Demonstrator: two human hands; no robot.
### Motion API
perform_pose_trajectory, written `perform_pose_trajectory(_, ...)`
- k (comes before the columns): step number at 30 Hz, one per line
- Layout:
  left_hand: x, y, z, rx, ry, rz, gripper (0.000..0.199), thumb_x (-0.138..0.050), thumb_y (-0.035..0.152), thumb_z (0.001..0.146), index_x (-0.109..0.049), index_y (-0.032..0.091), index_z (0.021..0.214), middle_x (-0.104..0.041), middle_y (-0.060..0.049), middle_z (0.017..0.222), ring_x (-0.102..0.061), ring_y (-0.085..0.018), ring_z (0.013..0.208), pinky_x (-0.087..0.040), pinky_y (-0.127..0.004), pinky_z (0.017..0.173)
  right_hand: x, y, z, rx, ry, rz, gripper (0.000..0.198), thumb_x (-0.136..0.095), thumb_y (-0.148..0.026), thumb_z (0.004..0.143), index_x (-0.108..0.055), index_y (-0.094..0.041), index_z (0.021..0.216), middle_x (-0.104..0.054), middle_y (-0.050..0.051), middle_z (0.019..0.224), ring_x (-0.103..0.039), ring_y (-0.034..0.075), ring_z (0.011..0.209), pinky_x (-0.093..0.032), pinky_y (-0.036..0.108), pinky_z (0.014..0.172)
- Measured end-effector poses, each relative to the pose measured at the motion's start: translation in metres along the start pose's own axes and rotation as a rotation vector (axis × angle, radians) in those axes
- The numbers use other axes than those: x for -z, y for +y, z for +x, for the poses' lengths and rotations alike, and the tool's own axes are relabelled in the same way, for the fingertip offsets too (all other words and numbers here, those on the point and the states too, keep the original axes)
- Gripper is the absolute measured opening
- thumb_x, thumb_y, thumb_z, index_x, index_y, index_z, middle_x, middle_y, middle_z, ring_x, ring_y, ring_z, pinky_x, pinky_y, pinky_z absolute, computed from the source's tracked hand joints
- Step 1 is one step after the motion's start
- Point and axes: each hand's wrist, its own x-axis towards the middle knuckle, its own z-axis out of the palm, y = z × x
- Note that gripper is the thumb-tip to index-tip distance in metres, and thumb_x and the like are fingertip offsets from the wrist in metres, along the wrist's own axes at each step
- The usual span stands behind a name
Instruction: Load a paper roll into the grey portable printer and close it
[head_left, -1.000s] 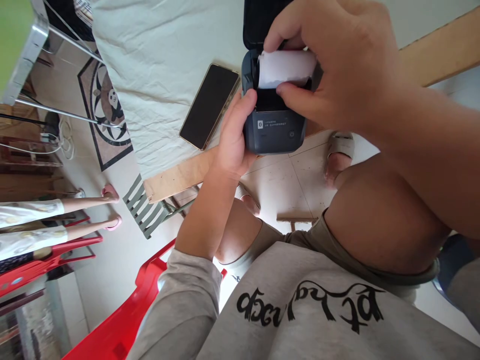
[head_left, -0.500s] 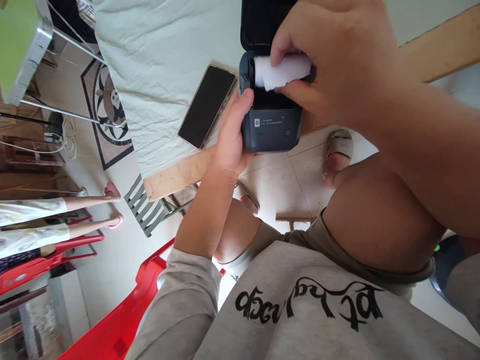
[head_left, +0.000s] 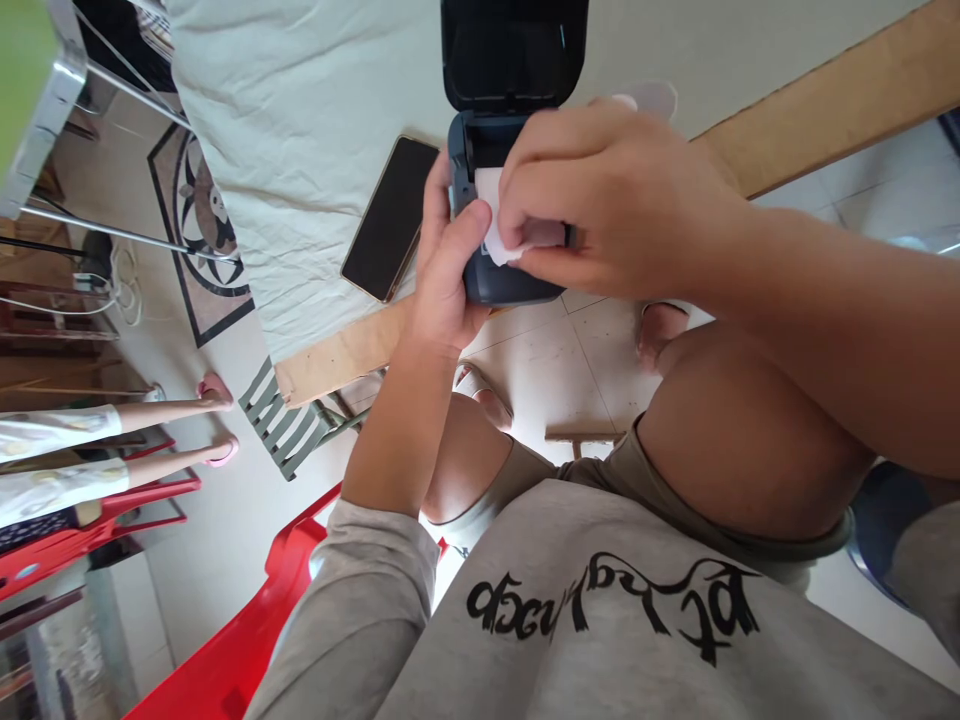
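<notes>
Had come partway, to judge by the printer: with the lid already swung up and the paper in place across the opening, its ragged end drawn over the near part of the body. Had not yet let go of the paper, nor lowered the lid.

Held the printer at the near edge of the tabletop, grasped in the left hand, with the fingers wrapped round its left side and the thumb up by the paper's left edge. Could not make out contact or a gap between printer and wood. Pinched the paper in the right hand, between bent fingers above and thumb below, hiding much of the opening.

Saw one container in use, the printer's well: dark toward the hinge, white with paper nearer the body's front. Could not tell the amount of paper down inside, nor its seating, behind the right hand. Saw only a dark inner face and a small glint in the lid.

Noted the phone flat on the cloth, dark screen up, left of the printer and partly behind the left hand.
</notes>
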Motion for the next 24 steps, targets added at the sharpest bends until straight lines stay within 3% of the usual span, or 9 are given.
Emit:
perform_pose_trajectory(4,0.003,-0.003,0.004,-0.178,-0.179,0.098,0.06,-0.047,0.019,0.077,-0.028,0.041,0.129,-0.06,0.005,0.092,-0.057,-0.014,0.107,-0.052,-0.027,0.084,-0.002,0.002,-0.001,0.033,-0.052,0.015,0.045,-0.031,-0.057,0.075,-0.056,-0.026,0.096,-0.04,-0.01,0.116,-0.033,-0.007,0.093,-0.031,0.02,0.097)
perform_pose_trajectory(7,0.003,-0.006,0.006,-0.186,-0.174,0.102,0.063,-0.051,0.017,0.073,-0.031,0.041,0.127,-0.059,0.005,0.097,-0.058,-0.013,0.101,-0.053,-0.028,0.081,0.001,0.002,-0.003,0.044,-0.034,0.041,0.048,-0.026,-0.059,0.076,-0.057,-0.027,0.093,-0.044,-0.011,0.112,-0.035,-0.01,0.089,-0.031,0.014,0.091)
perform_pose_trajectory(10,0.001,-0.007,0.002,-0.245,-0.149,0.086,0.061,-0.053,0.015,0.071,-0.037,0.042,0.123,-0.059,0.005,0.099,-0.057,-0.012,0.095,-0.053,-0.027,0.081,0.008,0.004,-0.008,0.03,0.119,0.045,0.048,-0.022,-0.054,0.077,-0.056,-0.025,0.094,-0.047,-0.011,0.105,-0.039,-0.011,0.093,-0.03,0.01,0.086)
perform_pose_trajectory(13,0.002,-0.008,0.0,-0.239,-0.137,0.075,0.061,-0.051,0.014,0.071,-0.036,0.038,0.125,-0.059,0.004,0.099,-0.058,-0.014,0.096,-0.052,-0.03,0.086,0.015,0.01,-0.014,-0.166,0.356,0.051,0.059,-0.02,-0.059,0.073,-0.051,-0.023,0.11,-0.043,-0.009,0.113,-0.039,-0.004,0.107,-0.028,0.014,0.094)
perform_pose_trajectory(15,0.006,-0.008,0.001,-0.209,-0.189,0.07,0.064,-0.054,0.014,0.07,-0.036,0.04,0.126,-0.059,0.003,0.1,-0.06,-0.015,0.098,-0.052,-0.031,0.085,0.017,0.014,-0.014,-0.369,0.448,0.222,0.074,-0.005,-0.063,0.071,-0.045,-0.025,0.12,-0.037,-0.01,0.121,-0.034,0.003,0.118,-0.023,0.016,0.105)
perform_pose_trajectory(17,0.011,-0.007,0.002,-0.187,-0.248,0.062,0.067,-0.058,0.014,0.068,-0.037,0.042,0.125,-0.059,0.003,0.101,-0.06,-0.014,0.097,-0.052,-0.028,0.081,0.016,0.019,-0.012,-0.475,0.472,0.403,0.078,0.002,-0.062,0.07,-0.043,-0.028,0.124,-0.033,-0.011,0.126,-0.029,0.008,0.125,-0.018,0.016,0.113)
perform_pose_trajectory(19,0.015,-0.007,0.004,-0.19,-0.267,0.057,0.067,-0.06,0.015,0.068,-0.036,0.042,0.125,-0.058,0.003,0.102,-0.06,-0.014,0.098,-0.053,-0.026,0.08,0.015,0.021,-0.008,-0.447,0.463,0.393,0.075,-0.013,-0.066,0.069,-0.044,-0.025,0.123,-0.036,-0.009,0.123,-0.033,0.006,0.122,-0.022,0.015,0.11)
perform_pose_trajectory(21,0.017,-0.008,0.005,-0.202,-0.26,0.054,0.065,-0.06,0.018,0.069,-0.037,0.042,0.125,-0.058,0.004,0.103,-0.059,-0.014,0.101,-0.053,-0.028,0.083,0.015,0.022,-0.005,-0.355,0.441,0.23,0.073,-0.026,-0.065,0.068,-0.044,-0.021,0.123,-0.041,-0.006,0.118,-0.038,0.003,0.114,-0.028,0.015,0.103)
perform_pose_trajectory(24,0.017,-0.009,0.005,-0.17,-0.214,0.05,0.068,-0.064,0.021,0.067,-0.037,0.044,0.125,-0.058,0.004,0.105,-0.057,-0.018,0.108,-0.052,-0.034,0.09,0.014,0.018,-0.003,-0.224,0.319,0.065,0.062,-0.021,-0.06,0.073,-0.044,-0.026,0.118,-0.043,-0.009,0.113,-0.04,0.001,0.11,-0.03,0.018,0.1)
